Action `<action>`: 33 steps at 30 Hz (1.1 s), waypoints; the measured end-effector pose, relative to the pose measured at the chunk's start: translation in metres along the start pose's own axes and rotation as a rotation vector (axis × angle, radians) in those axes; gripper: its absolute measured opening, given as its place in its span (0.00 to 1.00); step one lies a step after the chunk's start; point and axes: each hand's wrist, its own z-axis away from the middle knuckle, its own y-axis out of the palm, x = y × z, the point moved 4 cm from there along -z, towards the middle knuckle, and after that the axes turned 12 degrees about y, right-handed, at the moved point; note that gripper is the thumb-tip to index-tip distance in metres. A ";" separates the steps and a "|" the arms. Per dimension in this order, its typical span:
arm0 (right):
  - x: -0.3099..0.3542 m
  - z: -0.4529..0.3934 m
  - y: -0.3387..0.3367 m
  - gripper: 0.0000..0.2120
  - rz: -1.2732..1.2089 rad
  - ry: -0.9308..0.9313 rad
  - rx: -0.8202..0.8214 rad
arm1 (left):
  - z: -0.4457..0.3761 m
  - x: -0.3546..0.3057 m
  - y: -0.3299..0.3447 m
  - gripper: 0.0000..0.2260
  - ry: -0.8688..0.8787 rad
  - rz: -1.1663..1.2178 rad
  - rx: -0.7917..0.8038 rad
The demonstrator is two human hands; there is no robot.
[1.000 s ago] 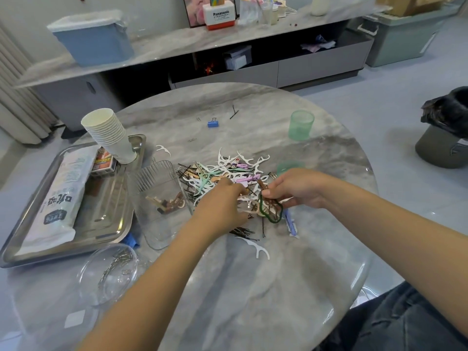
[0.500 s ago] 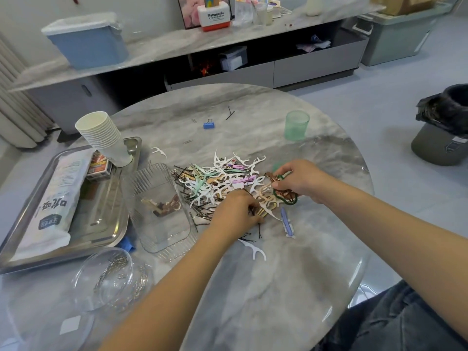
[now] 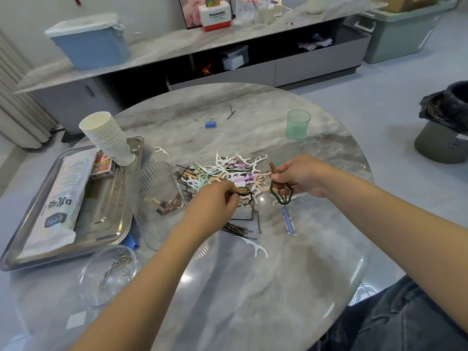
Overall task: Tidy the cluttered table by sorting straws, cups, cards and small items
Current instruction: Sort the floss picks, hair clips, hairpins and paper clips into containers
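Round grey marble-pattern table (image 3: 253,287) viewed from the head camera. Clear ribbed plastic container (image 3: 154,196) lying at left of centre, holding a few brown and beige clips. Clear round glass bowl (image 3: 109,272) at near left, holding metal paper clips. Steel rectangular tray (image 3: 111,224) at far left, carrying a white printed packet (image 3: 60,196) with its long axis running near-to-far, a small red-and-yellow box (image 3: 102,164) and a tilted stack of white paper cups (image 3: 107,136), mouth pointing up and to the left. Translucent green plastic cup (image 3: 297,124) standing upright at far right of the table, contents not discernible. Blue binder clip (image 3: 210,124) lying alone near the far edge.

"Panasonic" read on a white-and-red box (image 3: 215,17) on the rear shelf; packet print too blurred to read.

Mixed pile of white floss picks, coloured clips and black hairpins (image 3: 228,173) at table centre. Left hand (image 3: 215,198) curled, pinching a black hair loop (image 3: 247,197) at the pile's near edge. Right hand (image 3: 301,177) curled, pinching a dark green hair loop with brown clips (image 3: 279,193), hanging just right of the pile.
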 end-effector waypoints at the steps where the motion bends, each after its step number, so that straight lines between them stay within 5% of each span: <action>1: 0.000 0.000 0.001 0.01 -0.029 0.001 0.012 | 0.001 0.001 -0.003 0.08 -0.056 0.055 0.000; 12: 0.001 0.008 0.015 0.04 0.004 -0.060 0.329 | 0.001 -0.003 0.000 0.07 -0.395 0.747 -0.180; 17: 0.003 0.010 0.011 0.08 0.027 -0.113 0.185 | -0.005 -0.011 0.018 0.08 -0.477 1.048 -0.170; 23: 0.000 0.002 -0.021 0.03 0.187 -0.055 -0.134 | -0.015 -0.030 0.054 0.08 -0.303 0.599 0.048; 33: -0.005 -0.010 -0.027 0.06 0.175 -0.044 -0.173 | -0.024 -0.044 0.081 0.05 -0.191 0.467 0.056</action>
